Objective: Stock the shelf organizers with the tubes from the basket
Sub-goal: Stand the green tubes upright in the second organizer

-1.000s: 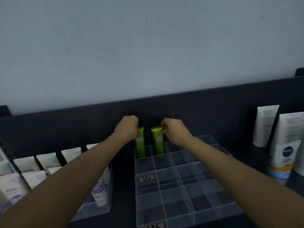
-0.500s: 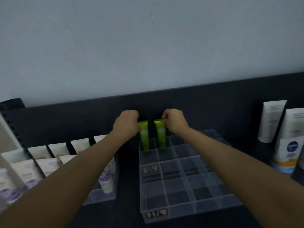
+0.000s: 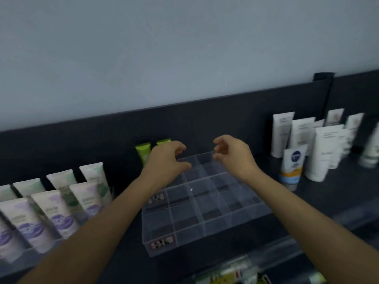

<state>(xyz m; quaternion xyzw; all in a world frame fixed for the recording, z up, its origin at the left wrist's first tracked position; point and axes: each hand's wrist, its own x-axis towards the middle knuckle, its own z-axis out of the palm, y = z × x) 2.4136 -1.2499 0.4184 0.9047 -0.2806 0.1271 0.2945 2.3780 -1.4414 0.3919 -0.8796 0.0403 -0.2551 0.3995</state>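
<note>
Change: you have let go of both green tubes point(image 3: 143, 153), held a moment ago.
Tubes: upright in the clear organizer's point(image 3: 205, 224) back-left cells.
Hands: left hand point(image 3: 164, 162) and right hand point(image 3: 231, 155), both released, empty above the organizer.
Meaning: two stocked; most cells empty.

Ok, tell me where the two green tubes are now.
In the head view, the two green tubes stand upright in the back-left corner of the clear organizer, against the dark back panel, partly hidden behind the left hand.

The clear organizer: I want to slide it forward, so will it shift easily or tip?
The clear organizer probably slides easily: thin plastic, nearly all cells empty. Tipping seems unlikely, being low and wide. The two green tubes standing at its back may wobble.
</note>
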